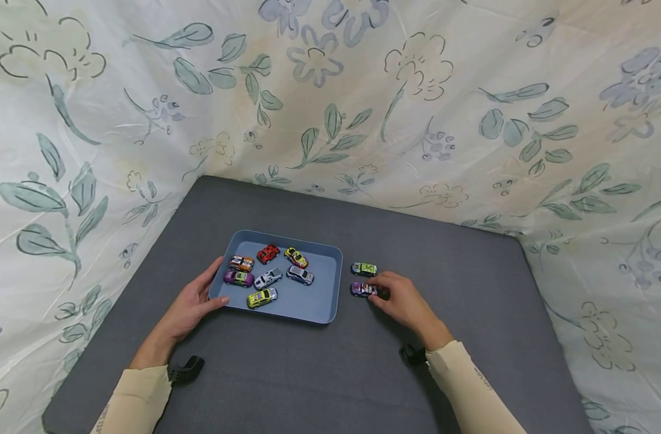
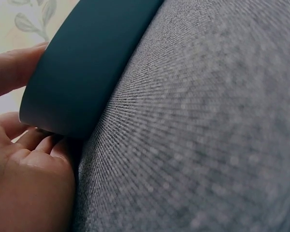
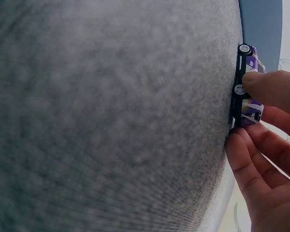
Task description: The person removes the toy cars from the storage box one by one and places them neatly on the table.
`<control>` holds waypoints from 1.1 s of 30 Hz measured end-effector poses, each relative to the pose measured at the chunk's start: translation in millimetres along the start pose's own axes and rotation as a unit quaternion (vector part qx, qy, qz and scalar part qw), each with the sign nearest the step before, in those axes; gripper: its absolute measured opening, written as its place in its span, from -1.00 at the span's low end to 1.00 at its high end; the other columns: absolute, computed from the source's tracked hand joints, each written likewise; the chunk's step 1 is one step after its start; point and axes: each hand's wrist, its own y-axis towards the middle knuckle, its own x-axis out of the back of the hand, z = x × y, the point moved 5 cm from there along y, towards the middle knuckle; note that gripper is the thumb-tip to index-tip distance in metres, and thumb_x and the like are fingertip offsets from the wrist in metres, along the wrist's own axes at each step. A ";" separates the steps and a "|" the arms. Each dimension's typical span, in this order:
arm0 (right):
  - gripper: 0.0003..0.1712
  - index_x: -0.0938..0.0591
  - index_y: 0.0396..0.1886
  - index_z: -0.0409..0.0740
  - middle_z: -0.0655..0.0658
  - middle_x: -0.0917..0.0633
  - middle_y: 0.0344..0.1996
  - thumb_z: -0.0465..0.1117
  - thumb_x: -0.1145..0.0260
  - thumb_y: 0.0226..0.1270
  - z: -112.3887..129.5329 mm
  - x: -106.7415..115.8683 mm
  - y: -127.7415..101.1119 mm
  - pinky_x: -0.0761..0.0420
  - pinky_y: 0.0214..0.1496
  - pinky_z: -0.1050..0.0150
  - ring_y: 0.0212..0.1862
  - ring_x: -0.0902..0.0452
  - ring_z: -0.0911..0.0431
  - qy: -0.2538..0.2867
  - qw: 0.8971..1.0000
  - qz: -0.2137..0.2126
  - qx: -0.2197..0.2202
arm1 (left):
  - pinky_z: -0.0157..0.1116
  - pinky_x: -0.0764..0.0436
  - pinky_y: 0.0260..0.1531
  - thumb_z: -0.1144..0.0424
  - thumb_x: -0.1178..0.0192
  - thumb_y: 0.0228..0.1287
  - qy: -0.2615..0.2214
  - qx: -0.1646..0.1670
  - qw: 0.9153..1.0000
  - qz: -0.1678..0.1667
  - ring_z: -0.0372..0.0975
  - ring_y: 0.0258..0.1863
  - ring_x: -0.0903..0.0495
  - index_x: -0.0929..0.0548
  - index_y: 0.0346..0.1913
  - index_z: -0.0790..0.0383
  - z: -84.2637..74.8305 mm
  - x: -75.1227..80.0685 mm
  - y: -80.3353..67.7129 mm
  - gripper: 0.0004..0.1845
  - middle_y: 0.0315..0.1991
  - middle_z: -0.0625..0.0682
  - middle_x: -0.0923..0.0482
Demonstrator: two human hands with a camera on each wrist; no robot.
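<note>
My left hand (image 1: 186,307) grips the left end of a blue-grey tray (image 1: 319,307), its thumb at the front rim and the other fingers along the short side. Close up in the left wrist view, the fingers bend around the tray wall (image 2: 82,72). Inside the tray several toy cars stand bunched toward the left, among them a red toy car (image 1: 268,254) and a purple-and-green toy car (image 1: 239,278). Right of the tray, my right hand (image 1: 401,301) pinches a purple toy car (image 3: 251,104) by its sides, wheels down at the cloth. Just behind it stands a green toy car (image 1: 364,269).
A dark grey cloth (image 1: 287,386) covers the table. Floral curtains (image 1: 363,120) hang along the back and both sides. Dark wrist straps (image 1: 186,369) are on both forearms, below beige sleeves.
</note>
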 end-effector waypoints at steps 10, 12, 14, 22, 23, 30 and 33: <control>-0.62 -0.82 0.12 -0.10 0.00 -0.75 -0.04 -0.24 -0.65 0.32 1.7 0.6 0.0 -0.71 -0.04 0.06 -0.12 -0.65 0.15 0.001 1.000 0.000 -0.005 | -0.63 -0.31 0.30 0.51 -0.36 0.46 0.002 0.004 1.000 -0.002 0.31 0.68 0.10 0.10 0.78 0.30 -1.7 0.1 -0.1 0.04 0.74 0.40 0.19; -0.61 -0.81 0.13 -0.12 -0.02 -0.75 -0.04 -0.23 -0.65 0.33 2.2 1.7 0.2 -0.71 -0.04 0.05 -0.11 -0.66 0.13 0.003 1.000 -0.002 -0.007 | -0.63 -0.31 0.30 0.50 -0.36 0.47 0.005 0.007 1.000 -0.002 0.30 0.68 0.09 0.10 0.78 0.30 -1.9 0.2 -0.2 0.04 0.74 0.40 0.19; -0.61 -0.81 0.13 -0.14 -0.04 -0.75 -0.05 -0.22 -0.64 0.33 3.0 3.3 0.3 -0.71 -0.03 0.02 -0.11 -0.67 0.11 0.004 1.000 -0.007 -0.007 | -0.63 -0.30 0.30 0.49 -0.37 0.47 0.009 0.007 1.000 -0.003 0.30 0.68 0.09 0.09 0.78 0.29 -1.9 0.3 -0.3 0.04 0.74 0.40 0.18; -0.60 -0.81 0.13 -0.21 -0.07 -0.75 -0.04 -0.16 -0.63 0.36 7.1 10.1 3.5 -0.72 -0.04 -0.03 -0.08 -0.69 0.03 0.010 0.999 -0.030 0.003 | -0.63 -0.30 0.31 0.49 -0.37 0.46 0.010 0.005 1.000 -0.005 0.29 0.68 0.09 0.08 0.78 0.28 -0.5 0.6 -0.1 0.04 0.74 0.39 0.18; -0.60 -0.81 0.12 -0.20 -0.08 -0.75 -0.04 -0.16 -0.63 0.36 7.6 10.9 4.4 -0.72 -0.03 -0.04 -0.08 -0.70 0.02 0.011 0.999 -0.033 0.004 | -0.63 -0.30 0.30 0.49 -0.37 0.46 0.011 0.005 1.000 -0.004 0.29 0.68 0.08 0.08 0.78 0.27 -0.5 0.6 0.0 0.04 0.74 0.39 0.17; -0.58 -0.79 0.15 -0.23 -0.17 -0.77 -0.01 -0.17 -0.62 0.38 17.0 16.6 15.5 -0.72 0.02 -0.08 -0.03 -0.73 -0.08 0.034 0.998 -0.050 0.026 | -0.63 -0.30 0.31 0.48 -0.38 0.47 0.017 0.008 1.000 -0.006 0.29 0.68 0.06 0.07 0.78 0.27 -1.3 0.6 0.6 0.04 0.73 0.40 0.16; -0.56 -0.78 0.20 -0.20 -0.18 -0.77 0.03 -0.14 -0.60 0.41 24.1 17.9 21.4 -0.71 0.04 -0.10 -0.01 -0.71 -0.11 0.040 0.998 -0.040 0.028 | -0.63 -0.29 0.31 0.48 -0.37 0.47 0.017 0.009 1.000 -0.006 0.29 0.68 0.07 0.07 0.78 0.27 -1.8 0.4 0.6 0.04 0.74 0.40 0.17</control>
